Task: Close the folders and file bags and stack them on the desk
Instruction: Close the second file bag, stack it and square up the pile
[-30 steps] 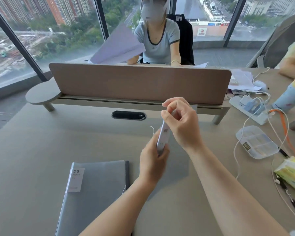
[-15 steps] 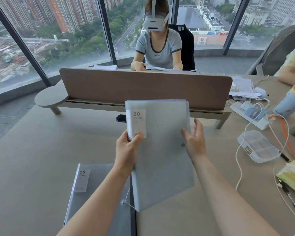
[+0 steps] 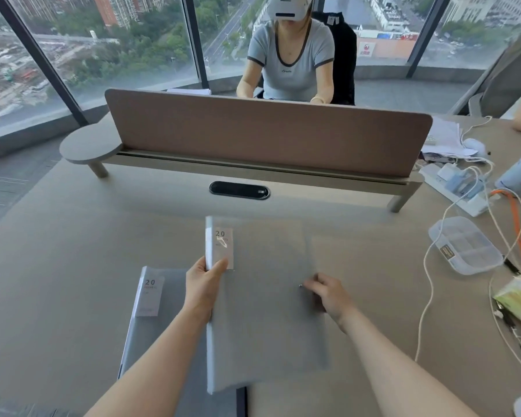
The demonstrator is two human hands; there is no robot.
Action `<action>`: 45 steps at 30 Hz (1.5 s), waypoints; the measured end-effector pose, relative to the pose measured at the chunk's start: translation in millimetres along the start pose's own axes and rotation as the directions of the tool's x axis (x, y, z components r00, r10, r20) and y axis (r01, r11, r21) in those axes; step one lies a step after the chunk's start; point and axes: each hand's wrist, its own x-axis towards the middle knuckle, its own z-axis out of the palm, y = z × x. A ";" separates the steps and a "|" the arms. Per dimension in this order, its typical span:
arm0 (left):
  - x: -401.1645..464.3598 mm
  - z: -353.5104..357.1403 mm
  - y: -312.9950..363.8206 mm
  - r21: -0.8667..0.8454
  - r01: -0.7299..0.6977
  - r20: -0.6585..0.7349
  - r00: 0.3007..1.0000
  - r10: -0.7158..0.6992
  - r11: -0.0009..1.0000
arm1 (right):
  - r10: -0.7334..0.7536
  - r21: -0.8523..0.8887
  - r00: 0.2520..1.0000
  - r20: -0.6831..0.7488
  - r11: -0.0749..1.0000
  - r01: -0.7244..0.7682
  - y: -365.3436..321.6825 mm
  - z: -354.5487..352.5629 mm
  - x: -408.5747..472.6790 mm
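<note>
The folder point(image 3: 262, 299) is at centre frame, overlapping a second folder point(image 3: 157, 332) at lower left on the worktop point(image 3: 73, 236). Left hand point(image 3: 203, 287) pinches its spine; right hand point(image 3: 325, 293) nips its clasp. Square the edges before letting go.

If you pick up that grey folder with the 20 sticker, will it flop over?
Probably only a little: the folder looks thin, yet stays flat in the left hand. Its shiny cover may be slippery. It seems light, held by one edge.
</note>
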 end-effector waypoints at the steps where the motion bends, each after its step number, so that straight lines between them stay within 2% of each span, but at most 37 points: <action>1: 3.9 -5.3 -7.5 0.045 0.011 -0.021 1.000 -0.010 0.999 | 0.044 -0.041 0.998 0.037 0.998 -0.043 6.3 2.1 -0.2; 4: 9.3 -17.5 -26.3 0.198 0.020 -0.067 0.998 -0.006 0.980 | 0.151 -0.134 0.976 0.155 0.982 -0.131 20.8 11.2 -2.9; 7: 10.9 -26.6 -42.5 0.360 0.042 -0.085 0.996 -0.012 0.932 | 0.162 -0.242 0.966 0.200 0.964 -0.111 33.2 22.4 -4.5; 10: 5.7 -30.6 -55.7 0.492 0.050 -0.076 0.997 -0.014 0.869 | 0.171 -0.320 0.970 0.173 0.941 -0.109 40.3 30.3 -6.2; 13: -0.1 -29.9 -62.3 0.588 -0.012 -0.056 0.997 0.056 0.809 | 0.201 -0.383 0.971 0.132 0.913 -0.137 45.5 35.3 -4.4; 14: -0.7 -29.5 -65.2 0.650 -0.030 -0.051 0.995 0.083 0.759 | 0.209 -0.406 0.971 0.115 0.902 -0.146 46.0 36.5 -2.7; 16: -2.3 -26.6 -72.1 0.813 -0.070 -0.019 0.989 0.147 0.578 | 0.223 -0.462 0.970 0.094 0.873 -0.156 46.7 38.4 -0.8; 19: -10.4 -16.1 -76.5 0.902 -0.287 0.200 0.940 0.276 0.323 | 0.233 -0.551 0.970 0.072 0.820 -0.156 46.9 41.9 -0.4; 20: -13.3 -10.4 -76.7 0.891 -0.380 0.318 0.913 0.254 0.251 | 0.228 -0.583 0.972 0.064 0.799 -0.149 47.6 43.3 -0.2; 22: -18.8 4.2 -80.5 0.842 -0.531 0.520 0.846 0.120 0.097 | 0.220 -0.666 0.975 0.043 0.734 -0.136 47.6 45.3 -0.1; 24: -23.6 16.8 -86.1 0.808 -0.589 0.590 0.808 -0.009 0.011 | 0.205 -0.749 0.978 0.028 0.653 -0.116 44.1 44.5 -0.2; 27: -24.5 25.3 -99.2 0.815 -0.579 0.576 0.814 -0.074 -0.016 | 0.258 -0.799 0.965 0.043 0.589 -0.122 36.2 39.1 -1.1; 31: -23.6 22.0 -109.5 0.819 -0.571 0.567 0.820 -0.081 -0.049 | 0.410 -0.847 0.909 0.075 0.507 -0.159 26.3 28.8 -2.1; 34: -22.6 22.7 -109.2 0.820 -0.570 0.568 0.821 -0.060 -0.038 | 0.487 -0.772 0.870 0.079 0.582 -0.255 15.5 24.6 -3.7; 36: -22.3 23.2 -108.9 0.821 -0.570 0.568 0.821 -0.055 -0.029 | 0.444 -0.698 0.896 0.022 0.648 -0.304 10.9 25.5 1.3; 38: -22.2 24.4 -109.4 0.823 -0.568 0.567 0.822 -0.057 -0.018 | 0.350 -0.680 0.936 -0.021 0.681 -0.270 13.5 30.1 13.0; 42: -23.1 26.0 -109.3 0.822 -0.570 0.569 0.820 -0.057 0.000 | 0.215 -0.739 0.976 -0.047 0.649 -0.179 13.3 56.0 19.7; 45: -21.9 24.4 -111.1 0.827 -0.562 0.562 0.826 -0.044 0.019 | 0.084 -0.784 0.996 0.023 0.619 -0.034 7.2 76.8 19.4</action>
